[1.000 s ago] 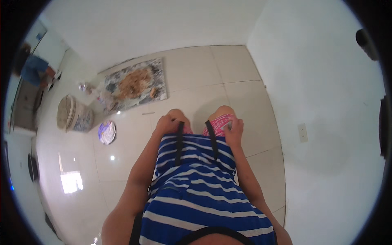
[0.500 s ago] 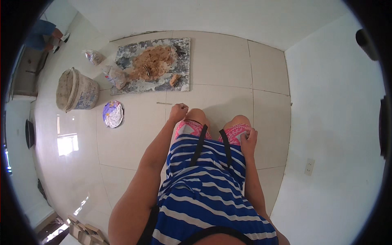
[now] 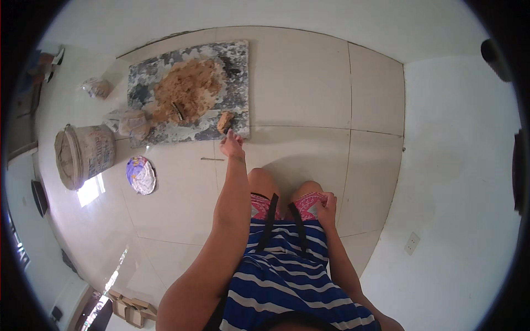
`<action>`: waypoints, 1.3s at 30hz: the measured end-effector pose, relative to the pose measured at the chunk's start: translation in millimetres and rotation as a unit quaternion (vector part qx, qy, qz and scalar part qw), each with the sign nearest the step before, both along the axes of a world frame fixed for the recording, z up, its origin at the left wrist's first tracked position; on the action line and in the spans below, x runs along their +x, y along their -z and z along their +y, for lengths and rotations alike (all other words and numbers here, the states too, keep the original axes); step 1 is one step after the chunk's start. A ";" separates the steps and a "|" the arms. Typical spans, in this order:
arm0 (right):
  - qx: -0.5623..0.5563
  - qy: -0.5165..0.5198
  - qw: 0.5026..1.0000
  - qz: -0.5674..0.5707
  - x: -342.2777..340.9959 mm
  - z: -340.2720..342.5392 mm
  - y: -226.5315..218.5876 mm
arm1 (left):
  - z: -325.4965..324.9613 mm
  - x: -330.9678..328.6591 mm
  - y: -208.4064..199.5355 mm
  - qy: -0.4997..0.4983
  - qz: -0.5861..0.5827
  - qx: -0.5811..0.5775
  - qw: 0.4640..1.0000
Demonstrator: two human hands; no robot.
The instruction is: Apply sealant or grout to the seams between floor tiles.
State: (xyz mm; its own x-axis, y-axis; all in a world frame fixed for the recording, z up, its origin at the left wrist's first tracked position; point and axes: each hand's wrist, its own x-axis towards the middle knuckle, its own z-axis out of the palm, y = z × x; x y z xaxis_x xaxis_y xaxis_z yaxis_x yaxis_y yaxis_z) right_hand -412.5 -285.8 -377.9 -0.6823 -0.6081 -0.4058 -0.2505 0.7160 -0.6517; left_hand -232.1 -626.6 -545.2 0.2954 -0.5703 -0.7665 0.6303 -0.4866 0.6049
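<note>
Left hand (image 3: 231, 144) stretched out, fingers loosely spread, empty, just short of small tan-brown chunk (image 3: 224, 122) lying at near edge of mottled grey mat (image 3: 232, 66). Right hand (image 3: 327, 207) curled against pink shorts (image 3: 307, 203); grip unclear.

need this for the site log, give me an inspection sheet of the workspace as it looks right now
surface: pale tiled floor, bare tiles near the wall.
job's things: grey mottled mat carrying a tan fibrous heap; small brown chunk at its near edge.
clutter: sack-like bucket, blue and white plate, clear bags.
grippers: left hand stretched out, fingers open, just short of the chunk; right hand resting at the pink shorts, whether it grips cannot be told.
cables: nothing seen.
surroundings: white wall with a socket.
</note>
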 end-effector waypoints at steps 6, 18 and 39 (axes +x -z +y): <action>0.027 0.009 0.999 -0.018 -22.8 6.6 11.4 | -31.3 -60.8 -10.2 -0.039 -0.243 0.184 0.952; -0.007 0.087 0.994 -0.068 -72.8 16.7 83.2 | -40.8 -36.1 11.0 0.035 -0.310 -0.050 0.949; 0.269 0.495 0.788 0.247 -330.5 -104.4 223.7 | -26.5 -264.2 -54.7 0.593 0.002 -0.129 0.795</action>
